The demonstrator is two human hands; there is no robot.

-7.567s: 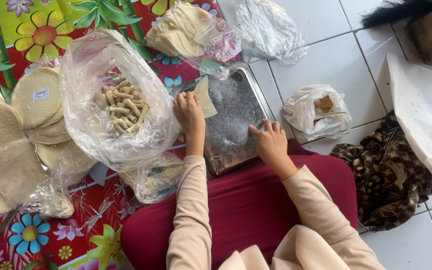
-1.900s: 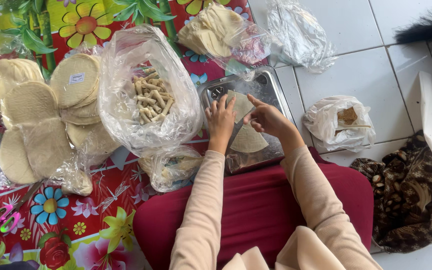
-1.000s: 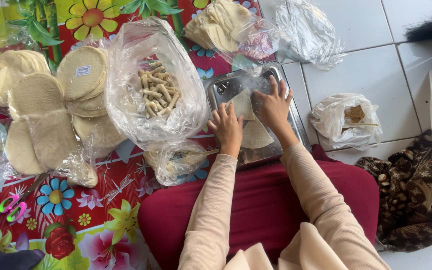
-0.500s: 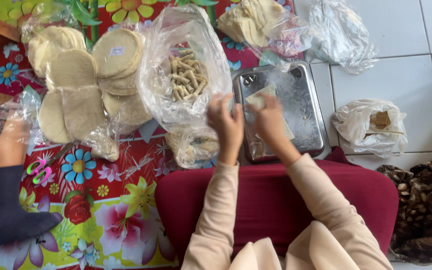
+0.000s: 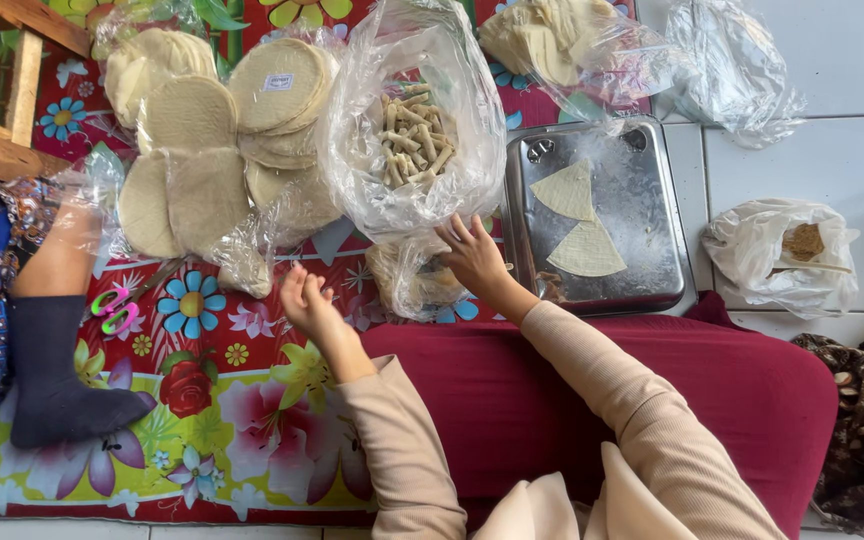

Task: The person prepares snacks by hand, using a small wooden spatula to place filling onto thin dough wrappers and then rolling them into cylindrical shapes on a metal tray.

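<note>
Shiny metal tray [image 5: 642, 215], crinkly clear plastic bag [image 5: 407, 60], floral cloth [image 5: 202, 400]

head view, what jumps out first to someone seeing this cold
Centre top, a big clear plastic bag of thin rolled sticks, with the right hand at its lower edge. Left of it lie stacks of round pale wrappers on a bright floral mat. Right of it, a metal tray holds two triangular wrapper pieces.

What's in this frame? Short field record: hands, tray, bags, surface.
left hand: empty, open, over the floral mat
right hand: open, at the clear bag of rolled sticks
metal tray: two triangular wrapper pieces
round wrapper stacks: in plastic, left of the bag
nearby: another person's socked foot
</note>
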